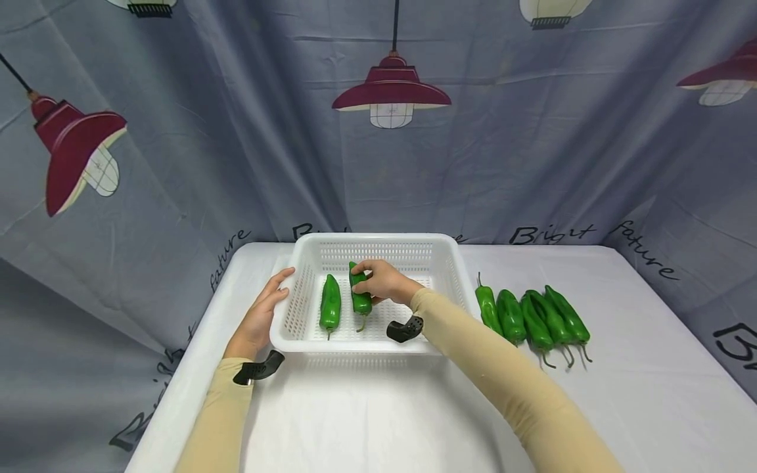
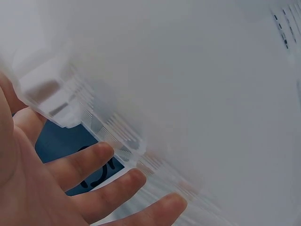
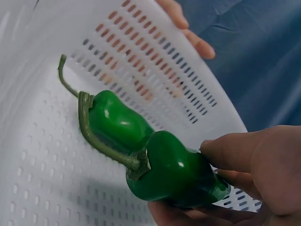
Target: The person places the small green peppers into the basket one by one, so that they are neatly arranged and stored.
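Note:
A white perforated plastic basket (image 1: pixel 378 347) stands on the table with two green peppers inside its left half. One pepper (image 1: pixel 330 303) lies on the basket floor, its stem toward the near side. My right hand (image 1: pixel 387 281) grips the other pepper (image 3: pixel 176 167) between thumb and fingers, just to the right of the first, stem also toward me. My left hand (image 1: pixel 258 322) rests along the basket's left wall with its fingers extended; in the left wrist view those fingers (image 2: pixel 120 186) spread beside the slotted side.
Several more green peppers (image 1: pixel 535 322) lie in a row on the white tablecloth (image 1: pixel 367 420), right of the basket. A grey curtain (image 1: pixel 390 177) printed with red lamps hangs behind the table. The right forearm (image 1: pixel 503 374) crosses the basket's near right corner.

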Demonstrator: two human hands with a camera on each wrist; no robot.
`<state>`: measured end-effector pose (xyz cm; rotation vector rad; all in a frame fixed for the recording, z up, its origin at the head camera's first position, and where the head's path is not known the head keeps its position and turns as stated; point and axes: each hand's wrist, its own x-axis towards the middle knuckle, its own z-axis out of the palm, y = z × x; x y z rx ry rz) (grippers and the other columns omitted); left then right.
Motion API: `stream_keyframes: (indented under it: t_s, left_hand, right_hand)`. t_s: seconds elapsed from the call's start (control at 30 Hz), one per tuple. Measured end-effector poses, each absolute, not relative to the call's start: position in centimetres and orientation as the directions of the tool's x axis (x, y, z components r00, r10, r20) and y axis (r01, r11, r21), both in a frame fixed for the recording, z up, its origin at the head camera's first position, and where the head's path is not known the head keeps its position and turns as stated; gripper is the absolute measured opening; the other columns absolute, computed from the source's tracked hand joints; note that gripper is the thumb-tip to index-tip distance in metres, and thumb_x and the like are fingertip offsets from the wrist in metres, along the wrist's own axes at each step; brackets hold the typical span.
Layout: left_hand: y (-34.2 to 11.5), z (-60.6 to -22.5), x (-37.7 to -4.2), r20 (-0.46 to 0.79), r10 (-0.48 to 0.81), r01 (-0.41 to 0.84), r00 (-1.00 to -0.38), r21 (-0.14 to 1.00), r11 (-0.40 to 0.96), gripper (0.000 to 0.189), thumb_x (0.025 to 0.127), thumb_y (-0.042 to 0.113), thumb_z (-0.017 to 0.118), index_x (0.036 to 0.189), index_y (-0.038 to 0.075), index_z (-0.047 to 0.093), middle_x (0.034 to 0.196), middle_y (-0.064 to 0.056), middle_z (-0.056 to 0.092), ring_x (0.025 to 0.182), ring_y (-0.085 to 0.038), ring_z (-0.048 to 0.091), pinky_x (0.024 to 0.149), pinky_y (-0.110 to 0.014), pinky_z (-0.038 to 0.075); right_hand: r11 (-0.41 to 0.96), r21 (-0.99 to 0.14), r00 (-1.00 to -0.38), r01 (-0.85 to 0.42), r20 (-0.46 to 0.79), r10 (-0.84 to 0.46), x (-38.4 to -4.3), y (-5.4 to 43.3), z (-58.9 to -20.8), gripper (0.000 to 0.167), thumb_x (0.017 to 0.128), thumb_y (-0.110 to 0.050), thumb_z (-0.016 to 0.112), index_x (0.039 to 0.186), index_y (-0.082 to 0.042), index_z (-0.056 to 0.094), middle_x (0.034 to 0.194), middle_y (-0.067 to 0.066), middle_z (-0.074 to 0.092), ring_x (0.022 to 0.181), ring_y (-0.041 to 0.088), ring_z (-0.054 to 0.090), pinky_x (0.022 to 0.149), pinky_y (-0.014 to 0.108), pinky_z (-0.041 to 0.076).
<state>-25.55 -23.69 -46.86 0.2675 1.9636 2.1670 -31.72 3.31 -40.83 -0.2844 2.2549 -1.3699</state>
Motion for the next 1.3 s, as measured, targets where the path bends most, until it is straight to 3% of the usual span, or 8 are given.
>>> stream_keyframes:
  t_s: [0.23,0.67,1.1,1.3]
  left_hand:
    - [-23.6,-47.0,-25.7,0.016,0.295,-0.014,-0.955,0.995,-0.099,0.05,0.11,0.029,0.031,0.159,0.022,0.019,0.171,-0.011,0.009,0.152,-0.028,0.021,0.101,-0.018,0.043]
    - [-23.5,-47.0,-25.5,0.016,0.281,-0.009,-0.959,0.996,-0.086,0.05,0.11,0.028,0.031,0.159,0.023,0.019,0.172,-0.009,0.009,0.156,-0.034,0.016,0.102,-0.021,0.042]
    - [-23.5,-46.8,-25.5,0.007,0.273,-0.016,-0.962,0.997,-0.081,0.049,0.11,0.029,0.032,0.159,0.025,0.021,0.172,-0.008,0.011,0.156,-0.034,0.017,0.101,-0.021,0.042]
    - [-23.6,-46.9,-25.4,0.004,0.27,-0.02,-0.963,0.996,-0.086,0.049,0.11,0.03,0.033,0.158,0.026,0.022,0.171,-0.008,0.011,0.152,-0.029,0.023,0.1,-0.019,0.044]
  right_hand:
    - [0.466,-0.881,-0.857,0.076,-0.297,-0.421,-31.6,3.2,-41.1,0.045,0.094,-0.001,0.067,0.137,0.0,0.055,0.122,0.023,0.06,0.084,0.022,0.069,0.073,0.039,0.063]
    - [0.513,-0.853,-0.84,0.098,-0.348,-0.417,-31.6,2.9,-41.5,0.047,0.094,-0.001,0.067,0.14,-0.003,0.055,0.141,0.024,0.054,0.091,0.026,0.072,0.079,0.042,0.062]
    - [0.537,-0.831,-0.823,0.146,-0.403,-0.4,-32.0,2.9,-42.3,0.051,0.091,0.003,0.069,0.14,-0.004,0.057,0.137,0.024,0.057,0.096,0.028,0.07,0.081,0.044,0.061]
    - [0.525,-0.834,-0.83,0.167,-0.407,-0.382,-32.1,2.9,-42.6,0.051,0.088,0.008,0.069,0.136,-0.005,0.06,0.121,0.017,0.063,0.082,0.02,0.064,0.078,0.042,0.061]
